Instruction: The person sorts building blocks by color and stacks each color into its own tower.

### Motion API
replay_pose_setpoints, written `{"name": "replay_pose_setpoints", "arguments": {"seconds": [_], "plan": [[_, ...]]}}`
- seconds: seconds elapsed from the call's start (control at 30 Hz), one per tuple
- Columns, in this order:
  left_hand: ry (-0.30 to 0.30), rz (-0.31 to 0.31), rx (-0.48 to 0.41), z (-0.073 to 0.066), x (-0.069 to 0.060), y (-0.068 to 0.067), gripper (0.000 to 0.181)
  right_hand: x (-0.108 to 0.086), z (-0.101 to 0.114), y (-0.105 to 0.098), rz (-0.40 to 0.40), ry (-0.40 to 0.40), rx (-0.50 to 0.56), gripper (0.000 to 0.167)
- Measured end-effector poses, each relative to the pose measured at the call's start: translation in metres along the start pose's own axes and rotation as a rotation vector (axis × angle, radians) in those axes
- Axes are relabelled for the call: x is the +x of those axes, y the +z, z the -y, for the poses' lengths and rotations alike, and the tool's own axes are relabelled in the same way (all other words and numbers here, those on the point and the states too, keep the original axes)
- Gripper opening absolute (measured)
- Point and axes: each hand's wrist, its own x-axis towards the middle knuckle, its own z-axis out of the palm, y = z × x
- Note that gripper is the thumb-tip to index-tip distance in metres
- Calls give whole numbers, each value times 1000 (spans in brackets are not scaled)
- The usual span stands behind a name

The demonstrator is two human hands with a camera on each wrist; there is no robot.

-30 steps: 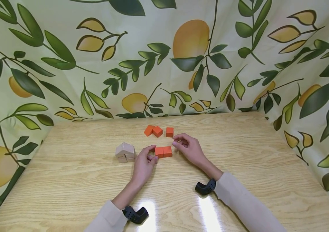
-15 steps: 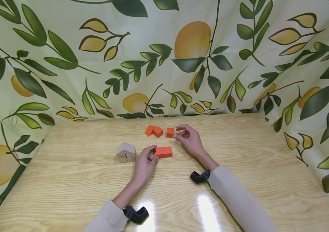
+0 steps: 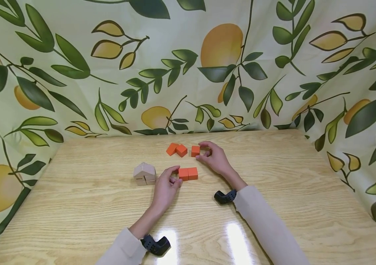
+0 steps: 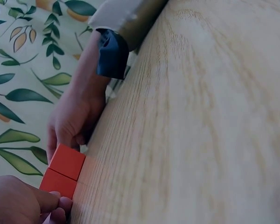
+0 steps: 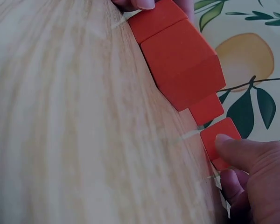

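Two orange-red cubes (image 3: 188, 173) stand side by side in the middle of the table. My left hand (image 3: 165, 187) holds the left cube of this pair, thumb at its front corner and index finger at its back corner. Farther back, my right hand (image 3: 217, 160) pinches a single orange-red cube (image 3: 195, 151) from its right side. In the right wrist view, the right thumb (image 5: 238, 151) lies against that cube's face. The left wrist view shows the left fingers (image 4: 51, 200) on the near cube of the pair.
Two more orange-red blocks (image 3: 176, 149) touch each other at the back, left of the single cube. A small house-shaped stack of pale wooden blocks (image 3: 144, 174) stands left of the left hand. A leaf-and-fruit patterned cloth (image 3: 174, 84) hangs behind the wooden table (image 3: 75, 206).
My right hand has moved back from beside the front pair to the single cube and taken hold of it. The left hand has stayed at the pair.
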Motion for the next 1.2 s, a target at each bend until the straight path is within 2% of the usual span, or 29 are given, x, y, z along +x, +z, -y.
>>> {"name": "replay_pose_setpoints", "arguments": {"seconds": [0.63,0.87,1.2], "plan": [[-8,5,-18,0,0,0,42,0,-3,2,-21,30,-30,39],[-9,0,-15,0,0,0,40,-1,-2,3,-59,14,-34,36],[-19,-1,-23,-1,0,1,40,-9,1,3,-94,-24,16,36]]}}
